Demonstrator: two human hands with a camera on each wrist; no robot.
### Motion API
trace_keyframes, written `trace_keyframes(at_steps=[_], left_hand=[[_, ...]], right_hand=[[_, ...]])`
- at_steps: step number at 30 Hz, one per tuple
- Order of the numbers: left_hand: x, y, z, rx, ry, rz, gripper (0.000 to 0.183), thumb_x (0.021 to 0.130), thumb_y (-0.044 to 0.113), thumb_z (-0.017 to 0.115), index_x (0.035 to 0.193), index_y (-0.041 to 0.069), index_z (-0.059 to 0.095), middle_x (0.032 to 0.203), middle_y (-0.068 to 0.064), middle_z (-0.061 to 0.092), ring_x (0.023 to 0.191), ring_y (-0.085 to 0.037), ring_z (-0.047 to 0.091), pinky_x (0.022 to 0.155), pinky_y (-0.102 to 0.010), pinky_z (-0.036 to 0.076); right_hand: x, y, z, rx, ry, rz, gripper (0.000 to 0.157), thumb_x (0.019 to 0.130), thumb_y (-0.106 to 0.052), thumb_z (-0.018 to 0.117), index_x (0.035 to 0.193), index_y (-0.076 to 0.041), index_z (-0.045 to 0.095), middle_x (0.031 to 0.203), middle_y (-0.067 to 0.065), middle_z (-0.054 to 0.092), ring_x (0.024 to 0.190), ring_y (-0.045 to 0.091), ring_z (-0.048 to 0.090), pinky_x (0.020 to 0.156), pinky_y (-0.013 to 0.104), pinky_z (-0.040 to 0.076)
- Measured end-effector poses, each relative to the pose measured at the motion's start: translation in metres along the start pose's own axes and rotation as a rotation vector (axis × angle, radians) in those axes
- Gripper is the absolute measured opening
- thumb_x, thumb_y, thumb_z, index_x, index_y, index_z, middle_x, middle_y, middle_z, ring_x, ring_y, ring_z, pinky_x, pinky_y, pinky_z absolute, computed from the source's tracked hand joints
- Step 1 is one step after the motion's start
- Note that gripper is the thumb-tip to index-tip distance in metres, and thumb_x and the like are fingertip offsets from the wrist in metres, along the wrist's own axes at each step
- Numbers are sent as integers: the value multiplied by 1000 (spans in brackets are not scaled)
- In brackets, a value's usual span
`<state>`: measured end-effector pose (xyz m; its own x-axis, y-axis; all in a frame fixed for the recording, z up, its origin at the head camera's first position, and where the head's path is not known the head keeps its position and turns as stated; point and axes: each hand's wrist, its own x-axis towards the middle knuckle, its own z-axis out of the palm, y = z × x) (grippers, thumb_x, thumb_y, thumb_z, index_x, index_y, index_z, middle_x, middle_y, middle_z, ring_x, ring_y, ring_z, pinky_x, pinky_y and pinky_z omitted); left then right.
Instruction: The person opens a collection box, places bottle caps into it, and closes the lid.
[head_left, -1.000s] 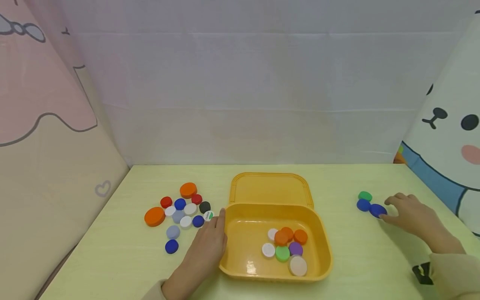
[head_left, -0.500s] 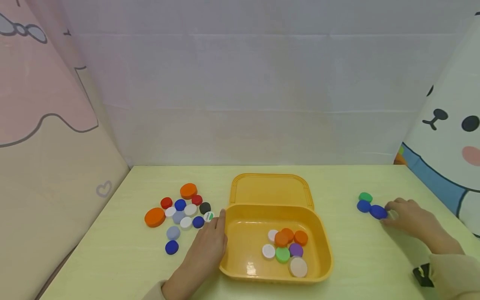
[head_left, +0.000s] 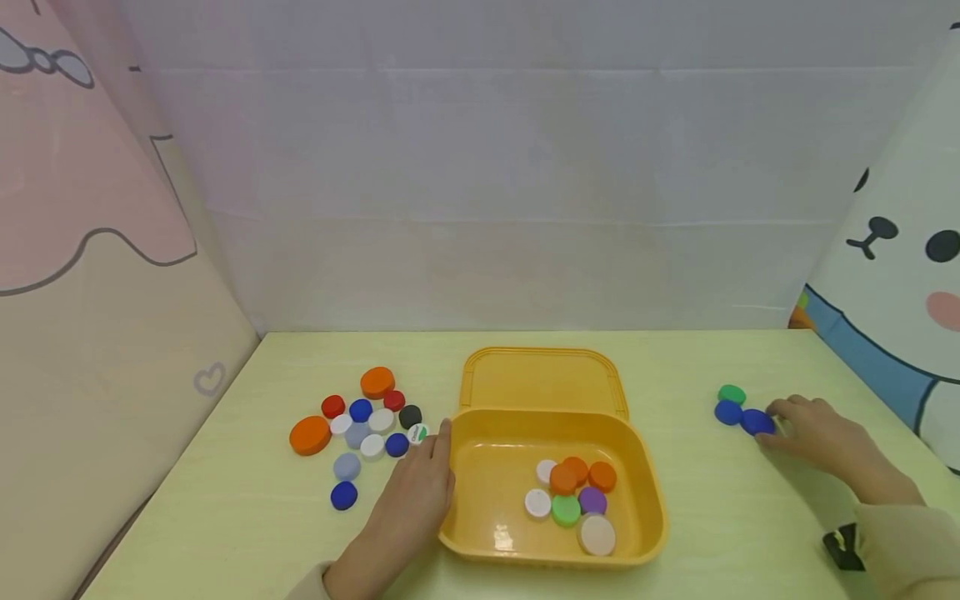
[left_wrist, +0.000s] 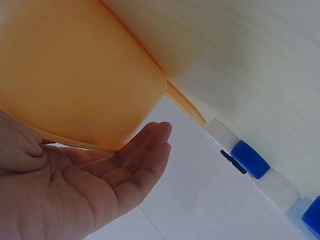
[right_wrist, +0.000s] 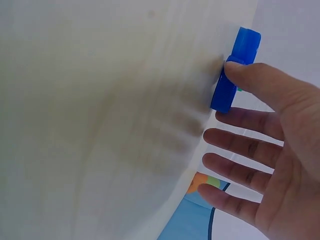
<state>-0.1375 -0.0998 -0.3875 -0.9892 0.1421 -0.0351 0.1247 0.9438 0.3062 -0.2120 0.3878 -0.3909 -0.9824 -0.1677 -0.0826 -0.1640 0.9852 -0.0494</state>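
Note:
At the right of the table in the head view, my right hand (head_left: 817, 437) pinches a blue bottle cap (head_left: 757, 422) between thumb and index finger. The right wrist view shows the thumb (right_wrist: 247, 75) on that cap (right_wrist: 223, 92), the other fingers spread. Touching it is a second blue cap (head_left: 728, 412), with a green cap (head_left: 732, 394) just behind. My left hand (head_left: 412, 492) holds the yellow box (head_left: 480, 533) at its left rim; the left wrist view shows the hand (left_wrist: 100, 185) against the box's outer wall (left_wrist: 85, 75).
Orange, white, green and purple caps (head_left: 592, 501) lie in the box's right half. Its yellow lid (head_left: 543, 383) lies behind it. Several loose caps (head_left: 360, 433) of mixed colours lie left of the box. A dark object (head_left: 843, 547) sits by the right sleeve.
My right thumb and fingers have closed in on the nearest blue cap, which lies almost where it was. My left hand and the box stay put.

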Motion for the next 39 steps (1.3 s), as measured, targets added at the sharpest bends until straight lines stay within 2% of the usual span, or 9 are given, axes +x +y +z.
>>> trace_keyframes(at_steps=[11,17,27,33,39], left_hand=[[0,0,1,-1,6,10,57,93,19,48,143,6,25,128,-14,49,108,-26,52,95,-42,45],[0,0,1,-5,1,4,57,93,19,48,144,7,25,128,-14,49,109,-26,52,95,-42,44],[0,0,1,-2,4,10,57,92,19,48,143,6,26,128,-14,49,108,-26,52,95,-42,45],[0,0,0,-2,-1,9,57,93,19,48,143,6,25,129,-14,49,108,-26,52,95,-42,44],[0,-1,-1,2,14,20,57,92,18,49,143,5,26,127,-15,50,106,-27,53,94,-42,45]], right_hand=[[1,4,5,19,-10,1,47,74,-38,69,98,1,60,89,15,59,82,39,53,59,53,46],[0,2,1,15,-15,4,45,74,-34,69,98,2,58,89,16,59,82,39,53,59,53,45],[-5,3,0,20,-23,28,50,72,-37,70,100,2,58,94,18,59,85,42,53,60,55,45],[-11,-2,-3,20,5,25,49,73,-38,70,103,0,58,98,19,59,88,41,52,59,54,46],[-15,-18,-11,-11,79,-17,46,72,-36,71,102,-3,58,99,19,59,87,39,52,60,52,47]])
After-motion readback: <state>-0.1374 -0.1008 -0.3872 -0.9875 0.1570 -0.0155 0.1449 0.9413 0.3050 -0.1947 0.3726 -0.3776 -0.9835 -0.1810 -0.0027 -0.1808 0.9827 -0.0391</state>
